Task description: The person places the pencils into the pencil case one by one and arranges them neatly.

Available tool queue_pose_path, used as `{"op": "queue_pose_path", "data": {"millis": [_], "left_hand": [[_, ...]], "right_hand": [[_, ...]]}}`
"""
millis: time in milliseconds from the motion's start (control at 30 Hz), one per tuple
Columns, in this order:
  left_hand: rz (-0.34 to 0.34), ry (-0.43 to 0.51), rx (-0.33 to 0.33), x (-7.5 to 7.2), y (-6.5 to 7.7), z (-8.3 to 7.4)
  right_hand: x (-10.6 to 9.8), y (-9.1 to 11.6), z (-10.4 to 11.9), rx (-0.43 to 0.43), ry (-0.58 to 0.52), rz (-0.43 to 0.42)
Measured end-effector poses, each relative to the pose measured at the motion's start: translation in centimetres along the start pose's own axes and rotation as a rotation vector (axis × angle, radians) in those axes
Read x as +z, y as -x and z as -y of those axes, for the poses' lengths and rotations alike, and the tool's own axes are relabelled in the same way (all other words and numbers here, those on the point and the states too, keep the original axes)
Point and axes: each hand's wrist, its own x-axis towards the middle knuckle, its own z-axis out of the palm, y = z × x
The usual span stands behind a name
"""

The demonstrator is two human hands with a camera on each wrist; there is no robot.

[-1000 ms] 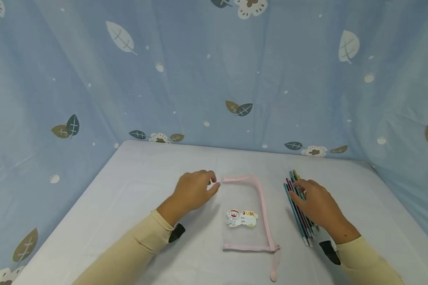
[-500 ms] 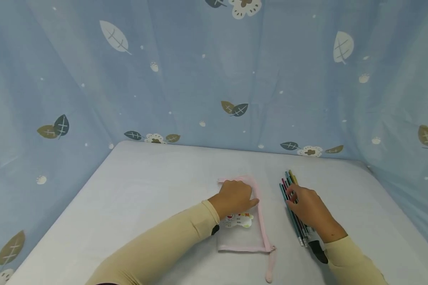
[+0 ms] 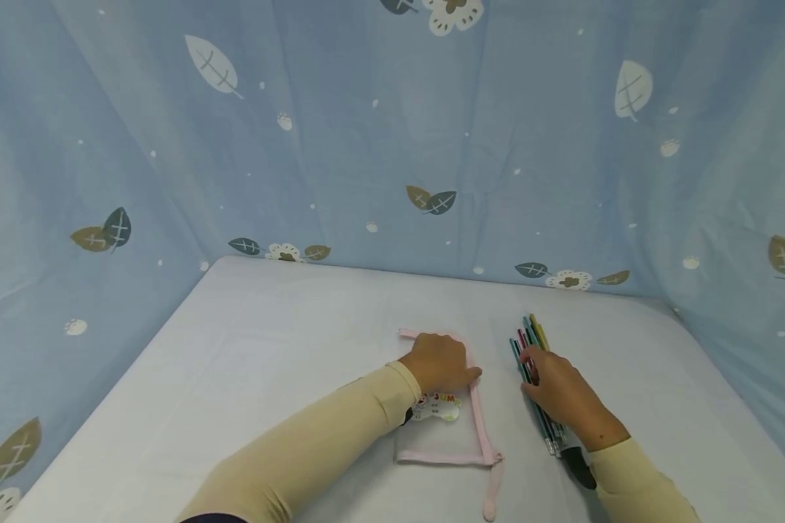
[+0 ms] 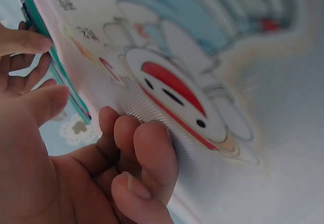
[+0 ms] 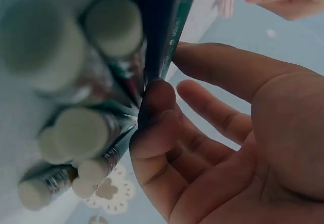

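Observation:
A see-through mesh pencil pouch [image 3: 432,439] with pink trim lies flat, its cartoon label [image 4: 172,97] large in the left wrist view. My left hand [image 3: 440,363] is over its upper part, covering some of the label and trim; loosely bent fingers touch the mesh and the thumb points right, apart from them. To the right lies a bundle of pencils [image 3: 538,334], mostly teal, with one yellow and one pinkish, white erasers [image 5: 83,133] toward me. Across the bundle, my right hand [image 3: 565,388] has its thumb and bent forefinger at the outermost teal pencil [image 5: 174,27], pinching it.
A white cloth covers the table [image 3: 288,341]. Behind and at both sides hangs a blue curtain [image 3: 340,145] with leaf and flower prints. The pouch's pink zipper pull [image 3: 490,501] trails toward the near edge. Dark wrist-worn gear [image 3: 577,468] sits beneath the right wrist.
My left hand has moved right from beside the pouch to over its upper part. The right hand has shifted slightly left and nearer along the pencils. The head view has turned slightly.

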Motion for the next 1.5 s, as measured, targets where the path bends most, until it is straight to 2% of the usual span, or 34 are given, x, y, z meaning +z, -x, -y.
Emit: {"op": "queue_pose_path", "data": {"millis": [200,367,500,700,867,1100,1333,1500], "left_hand": [[-0.006,-0.027,-0.024,-0.2,-0.4,-0.4],[0.008,0.038,-0.039,-0.1,-0.6,-0.2],[0.053,0.137,-0.047,0.3,-0.7,0.2],[0.139,0.339,-0.066,0.5,-0.7,1.3],[0.129,0.479,-0.007,0.7,-0.1,2.5],[0.084,0.726,0.037,1.1,1.8,3.9],[0.058,0.875,0.076,1.1,2.9,4.4],[0.023,0.934,0.086,2.0,3.3,4.4]], "right_hand": [[0.0,0.0,0.0,-0.025,0.018,-0.017],[0.1,-0.2,0.0,-0.045,0.019,-0.016],[0.3,-0.2,0.1,-0.026,0.006,0.000],[0.4,-0.2,0.2,-0.010,0.004,-0.003],[0.5,-0.2,0.2,-0.004,0.000,0.003],[0.4,-0.6,0.4,-0.018,-0.034,0.008],[0.0,-0.4,0.3,-0.012,-0.047,0.006],[-0.6,0.0,0.3,-0.025,-0.071,-0.010]]}}
